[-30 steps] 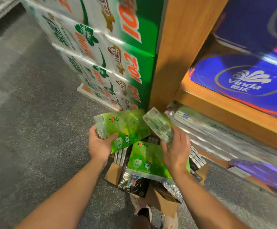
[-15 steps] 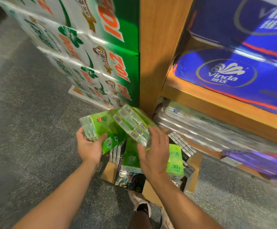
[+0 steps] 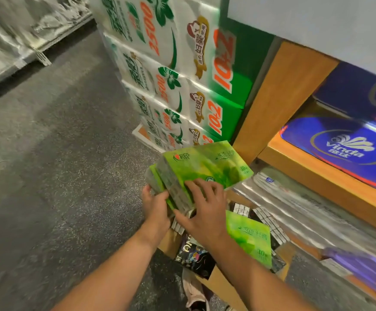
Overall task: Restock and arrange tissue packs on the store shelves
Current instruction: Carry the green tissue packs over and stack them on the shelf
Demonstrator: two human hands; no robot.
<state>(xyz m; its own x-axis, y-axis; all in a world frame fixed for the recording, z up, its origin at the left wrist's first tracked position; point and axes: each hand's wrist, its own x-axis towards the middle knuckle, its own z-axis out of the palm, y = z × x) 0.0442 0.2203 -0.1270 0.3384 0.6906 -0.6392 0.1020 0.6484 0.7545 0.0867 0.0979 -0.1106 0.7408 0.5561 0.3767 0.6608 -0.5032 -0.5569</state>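
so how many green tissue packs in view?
3: two stacked green tissue packs held between left hand and right hand, one in the cardboard box. More may be hidden.

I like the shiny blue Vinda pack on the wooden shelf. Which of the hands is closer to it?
Right. The right hand rests on the stacked green tissue packs, on the side toward the blue Vinda pack. The left hand grips the stack's far side.
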